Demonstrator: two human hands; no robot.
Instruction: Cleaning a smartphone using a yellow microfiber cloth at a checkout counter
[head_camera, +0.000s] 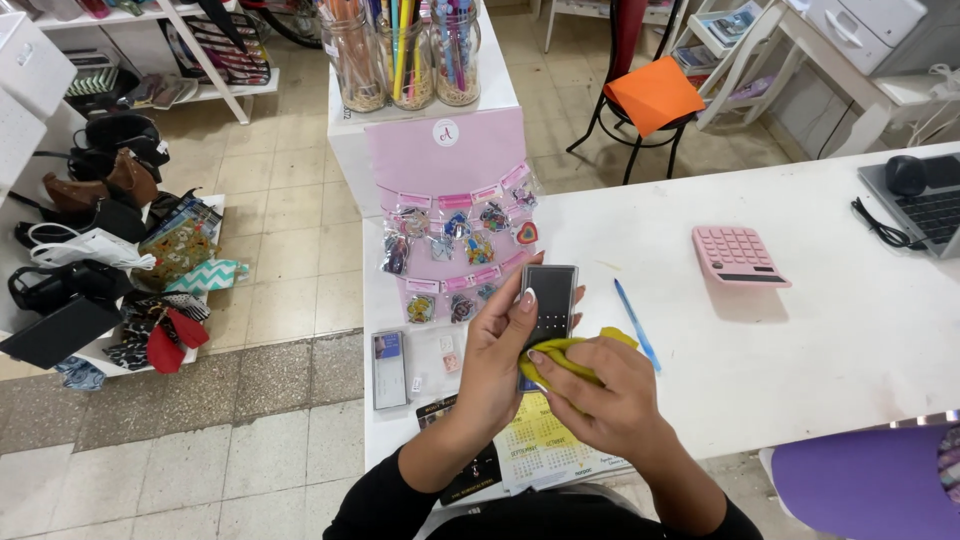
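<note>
A small shop: a white counter (800, 330) carries a pink display card of packaged trinkets (455, 215), jars of pens (400, 50), a pink calculator (738, 255); bags and shoes (100, 200) fill side shelves.

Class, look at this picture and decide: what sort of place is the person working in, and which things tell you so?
Most likely a small gift or accessories shop. A pink display card hung with packaged trinkets stands on the white counter, bags and shoes fill shelves at the left, and a pink calculator sits within reach.

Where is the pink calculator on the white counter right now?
In the head view the pink calculator lies on the white counter, to the right of the hands, between the blue pen and the laptop.
</note>
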